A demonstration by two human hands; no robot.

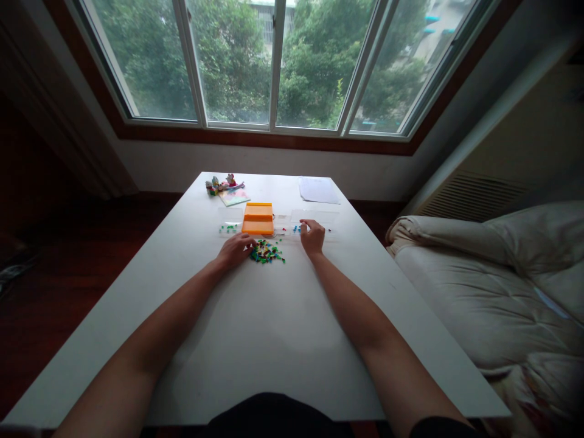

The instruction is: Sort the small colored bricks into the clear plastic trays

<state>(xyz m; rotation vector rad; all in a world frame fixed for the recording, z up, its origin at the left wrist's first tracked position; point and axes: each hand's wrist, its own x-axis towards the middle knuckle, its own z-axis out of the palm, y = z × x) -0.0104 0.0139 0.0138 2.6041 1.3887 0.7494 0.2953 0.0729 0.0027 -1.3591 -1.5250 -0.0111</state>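
Note:
A pile of small coloured pieces [267, 251], green, red, yellow and blue, lies on the white table. At its left edge is my left hand [236, 249], fingers drawn together and touching the pieces; what they pinch is too small to make out. My right hand [313, 237] is over the right clear plastic tray [326, 216], with thumb and forefinger bent towards each other near a few blue pieces [296, 229]. Anything between those fingertips cannot be made out. Green pieces [229, 229] sit in the left clear tray [230, 214]. Between the trays stands an orange case [258, 225].
Small colourful figures [223, 184] and a pastel booklet [234, 195] lie at the table's far left. White paper sheets [318, 190] are at the far right. A cream sofa [483, 274] stands right of the white table [269, 340]; a window is beyond it.

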